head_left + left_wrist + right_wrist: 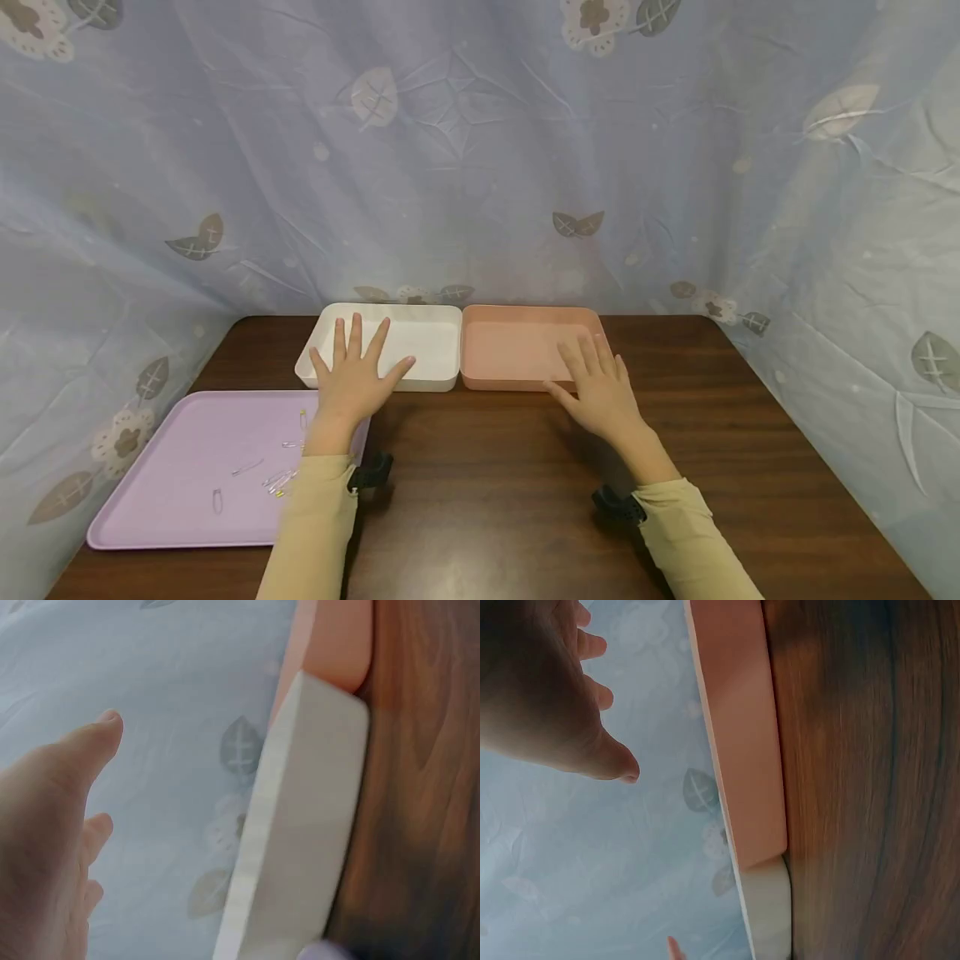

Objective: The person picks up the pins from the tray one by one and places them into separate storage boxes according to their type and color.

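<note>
My left hand (pixel 351 387) is held out with fingers spread, in front of and partly over the white tray (pixel 427 342). Similarly spread, my right hand (pixel 600 396) hovers at the front right corner of the salmon-pink tray (pixel 510 342). Neither hand holds anything. In both wrist views the hands appear raised above the tray rims. Below the left forearm lies a lilac tray (pixel 172 467) with several safety pins (pixel 277 481) scattered on it; the sleeve hides part of it. A few pins show yellow ends.
The white and pink trays stand side by side at the back of the dark wooden table (pixel 480 483). Behind and at both sides hangs a pale blue leaf-patterned cloth (pixel 465 183). Black straps (pixel 371 473) are on both wrists.
</note>
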The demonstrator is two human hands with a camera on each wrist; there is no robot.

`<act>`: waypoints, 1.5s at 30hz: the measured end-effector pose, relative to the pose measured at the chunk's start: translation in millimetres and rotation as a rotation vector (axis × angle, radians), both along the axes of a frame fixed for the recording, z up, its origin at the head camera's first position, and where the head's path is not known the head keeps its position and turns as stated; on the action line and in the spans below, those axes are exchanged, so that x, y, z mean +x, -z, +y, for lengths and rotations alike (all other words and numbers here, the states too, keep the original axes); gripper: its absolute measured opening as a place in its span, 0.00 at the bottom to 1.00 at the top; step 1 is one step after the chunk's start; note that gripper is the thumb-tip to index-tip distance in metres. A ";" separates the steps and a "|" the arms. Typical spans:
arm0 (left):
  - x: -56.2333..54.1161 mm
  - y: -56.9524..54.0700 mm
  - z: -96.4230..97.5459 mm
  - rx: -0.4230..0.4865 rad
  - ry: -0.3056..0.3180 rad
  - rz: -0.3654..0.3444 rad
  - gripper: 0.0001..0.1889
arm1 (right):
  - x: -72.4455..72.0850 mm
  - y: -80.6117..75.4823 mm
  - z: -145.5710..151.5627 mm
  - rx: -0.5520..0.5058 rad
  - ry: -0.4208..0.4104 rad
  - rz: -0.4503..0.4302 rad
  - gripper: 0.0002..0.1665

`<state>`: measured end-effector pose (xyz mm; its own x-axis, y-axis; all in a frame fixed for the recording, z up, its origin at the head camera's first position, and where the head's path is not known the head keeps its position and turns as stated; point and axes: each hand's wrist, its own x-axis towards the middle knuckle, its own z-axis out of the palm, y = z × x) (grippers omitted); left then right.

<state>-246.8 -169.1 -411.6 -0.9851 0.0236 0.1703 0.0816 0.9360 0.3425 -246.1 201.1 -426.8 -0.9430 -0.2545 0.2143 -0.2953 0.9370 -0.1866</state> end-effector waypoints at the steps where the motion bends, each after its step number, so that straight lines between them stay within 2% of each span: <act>1: 2.1 -2.1 -4.3 -0.001 -0.004 0.004 0.45 | 0.8 -0.1 -2.7 0.005 -0.005 0.007 0.45; 11: 21.9 -14.7 -55.9 -0.025 -0.043 0.046 0.44 | 16.2 -0.1 -44.1 0.009 -0.133 0.065 0.45; 17: 31.8 -13.8 -90.5 -0.046 -0.054 0.078 0.43 | 30.3 3.3 -72.2 0.047 -0.231 0.035 0.45; 25: 46.3 -10.2 -137.8 -0.055 -0.073 0.095 0.42 | 51.5 9.0 -109.9 0.088 -0.409 -0.002 0.45; 30: 57.6 -5.1 -160.8 -0.059 -0.077 0.049 0.43 | 63.5 11.2 -133.6 0.129 -0.512 -0.020 0.44; 38: 70.6 20.6 -203.6 -0.104 -0.085 -0.048 0.47 | 73.8 17.9 -177.7 0.204 -0.653 -0.010 0.44; 42: 75.3 30.4 -223.1 -0.136 -0.085 -0.114 0.49 | 75.0 20.7 -201.2 0.266 -0.694 -0.069 0.44; 45: 77.2 33.0 -234.6 -0.133 -0.075 -0.178 0.50 | 74.9 21.1 -216.2 0.311 -0.707 -0.123 0.45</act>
